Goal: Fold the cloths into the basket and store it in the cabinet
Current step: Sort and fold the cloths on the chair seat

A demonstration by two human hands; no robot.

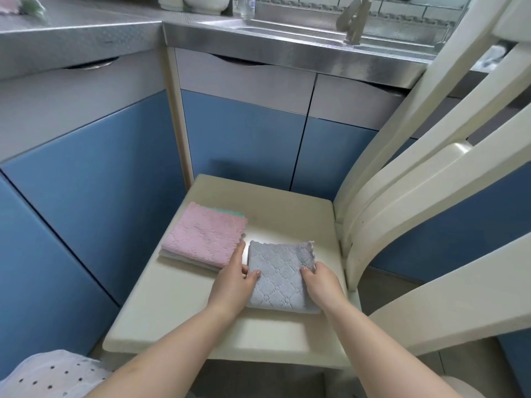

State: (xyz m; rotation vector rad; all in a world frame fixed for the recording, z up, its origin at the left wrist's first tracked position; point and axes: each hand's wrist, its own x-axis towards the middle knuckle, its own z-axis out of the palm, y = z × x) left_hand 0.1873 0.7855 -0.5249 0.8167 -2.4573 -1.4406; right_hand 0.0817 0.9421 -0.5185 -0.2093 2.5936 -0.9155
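I am looking down at a cream chair seat [178,305] pushed up against blue cabinet doors [247,145]. A folded grey cloth [280,278] lies flat on the seat at about 3 o'clock from its middle, close to the chair back [416,196].

My left hand [234,282] sits on the cloth's 9 o'clock edge. The thumb [255,275] lies on top of the fabric, and the fingers reach forward along the side, towards 12 o'clock, with the tips beside the pink stack; they look fairly straight, though I cannot tell whether any of them are tucked under the cloth.

My right hand [323,278] is on the cloth's 3 o'clock edge, its fingers curled over the top and pinching the fabric there.

At 10 o'clock from the grey cloth, just beside it but apart, a pink cloth [205,238] tops a small stack of folded cloths; a green edge [230,211] shows at the stack's far side and paler layers show under its near side.

Above the cabinet doors runs a steel counter [287,50], with a sink [287,27] and a tap [355,21] at 1 o'clock in my view. At 11 o'clock, on the counter's far left corner, lies a blurred pink and green bundle [23,7], probably more cloths. A bit of white dotted fabric [48,374] fills the 7 o'clock corner.
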